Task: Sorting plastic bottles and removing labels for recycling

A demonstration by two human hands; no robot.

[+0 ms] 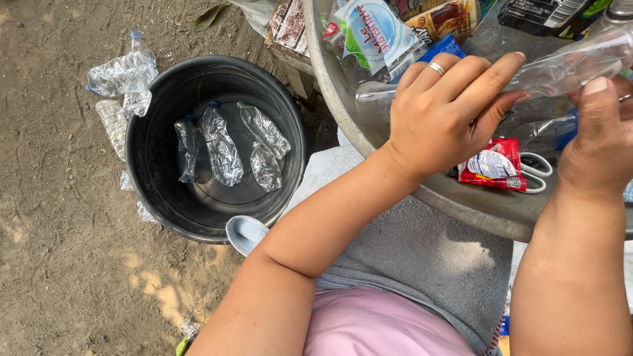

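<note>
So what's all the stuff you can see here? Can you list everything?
Round black plastic bucket: one, black, on the dirt at left.
Crushed clear plastic bottles in the bucket: about four, clear, on its bottom.
Crushed clear plastic bottles on the dirt: at least three, clear, beside the bucket's left rim.
Large grey metal basin: one, grey, at upper right, over the lap.
Mixed wrappers and labels: several, many colours, inside the basin.
Small red packet: one, red and white, in the basin.
White-handled scissors: one, white, beside the red packet.
Clear plastic bottle: one, clear, held in both hands.
Left hand: fingers around the bottle, silver ring.
Right hand: gripping the same bottle.
</note>
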